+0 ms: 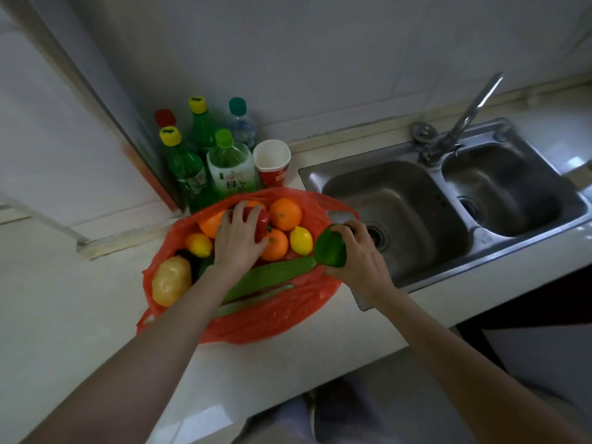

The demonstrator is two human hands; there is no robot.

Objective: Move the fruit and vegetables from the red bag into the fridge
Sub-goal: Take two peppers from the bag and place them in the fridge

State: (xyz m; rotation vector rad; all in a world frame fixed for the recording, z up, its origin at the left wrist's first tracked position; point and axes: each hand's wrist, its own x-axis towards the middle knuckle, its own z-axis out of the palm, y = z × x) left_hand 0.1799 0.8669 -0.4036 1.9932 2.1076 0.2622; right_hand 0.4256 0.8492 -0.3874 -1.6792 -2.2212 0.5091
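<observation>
— In the head view, where does the produce sit?

— In the red bag (256,318), spread open on the white counter (80,315) just left of the steel sink (400,219). A long green cucumber (272,277) lies across it, its long axis running from lower left up to upper right, the far tip pointing toward the sink. A second, thinner green vegetable (256,299) lies nearly parallel just in front of it. A potato (171,280) stands at the bag's left edge, two lemons (301,240) and several oranges (285,213) fill the back.

— And the hands?

— The left hand (238,238) reaches into the bag, fingers curled round a red pepper (261,224), gripping it from above among the oranges. The right hand (362,251) is closed on a green pepper (331,248) at the bag's right rim, over the sink's edge, its rounded end turned toward the cucumber's tip, which it nearly touches.

— Anything behind?

— Five bottles (229,168) and a red-and-white paper cup (272,163) stand against the wall, touching the bag's back edge or just beyond; I cannot tell which.
</observation>
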